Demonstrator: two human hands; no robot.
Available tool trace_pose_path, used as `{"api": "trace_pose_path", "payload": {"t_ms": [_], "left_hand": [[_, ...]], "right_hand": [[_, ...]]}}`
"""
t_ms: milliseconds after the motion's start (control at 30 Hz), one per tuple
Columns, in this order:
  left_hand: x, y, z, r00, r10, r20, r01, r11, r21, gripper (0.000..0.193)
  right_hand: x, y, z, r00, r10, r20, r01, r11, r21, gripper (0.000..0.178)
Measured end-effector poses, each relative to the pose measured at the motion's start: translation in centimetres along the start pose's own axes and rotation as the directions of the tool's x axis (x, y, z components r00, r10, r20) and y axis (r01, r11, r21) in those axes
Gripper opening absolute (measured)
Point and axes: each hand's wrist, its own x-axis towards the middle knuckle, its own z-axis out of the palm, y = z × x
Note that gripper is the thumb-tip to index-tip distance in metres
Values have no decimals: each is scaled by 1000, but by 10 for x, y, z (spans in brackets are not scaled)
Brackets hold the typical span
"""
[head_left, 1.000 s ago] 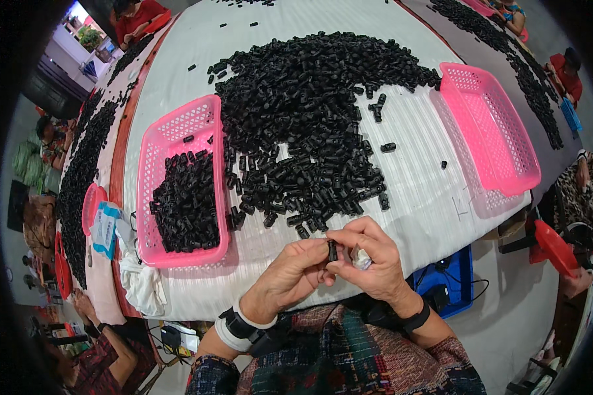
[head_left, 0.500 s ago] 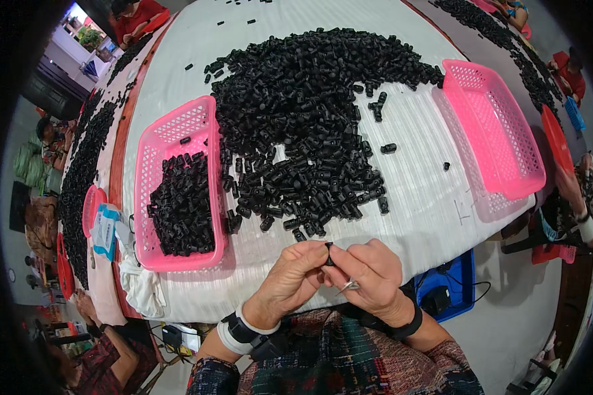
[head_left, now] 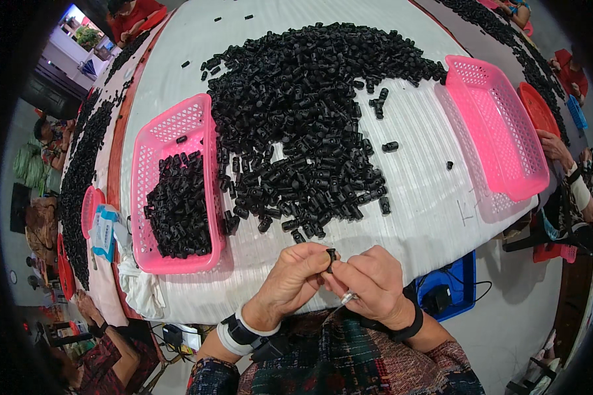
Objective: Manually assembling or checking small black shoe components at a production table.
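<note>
In front of my body, at the near edge of the white-covered table, both hands meet over a small black plastic fitting (head_left: 331, 257). My left hand (head_left: 286, 283) is closed, pinching it between thumb and forefinger. My right hand (head_left: 375, 282) is closed too, its fingertips pressed against the fitting from the right. Something silvery (head_left: 348, 297) shows at the right fingers; whether it is a ring or a tool I cannot tell. Just beyond my hands spreads a large heap of similar black fittings (head_left: 303, 131). At the left stands a pink basket (head_left: 174, 266) partly filled with them.
A second pink basket (head_left: 507, 151) lies at the right, with no fittings visible inside. A white cloth (head_left: 140, 289) hangs at the left table edge, beside a blue-and-white packet (head_left: 104, 232). A blue crate (head_left: 464, 299) sits below the table. Other people work at neighbouring tables.
The fitting stands higher and shows more between my fingertips; my right fingers have shifted slightly. At the right, a co-worker's hand and red tray have moved. My view has shifted a little.
</note>
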Motion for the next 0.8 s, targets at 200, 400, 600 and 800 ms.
{"api": "trace_pose_path", "payload": {"t_ms": [200,400,600,800], "left_hand": [[-1,2,1,999,29,-28,-29,1000,5,12],[1,9,-1,1000,3,-14,-3,1000,11,12],[-6,15,0,999,-23,38,20,997,70,13],[-8,16,3,998,-45,42,39,991,125,14]], "right_hand": [[4,0,2,1000,15,-10,-15,1000,18,39],[15,-4,-14,941,186,284,-263,929,261,24],[18,5,-20,685,491,538,-728,488,482,20],[15,7,-13,747,464,475,-651,652,388,23]]}}
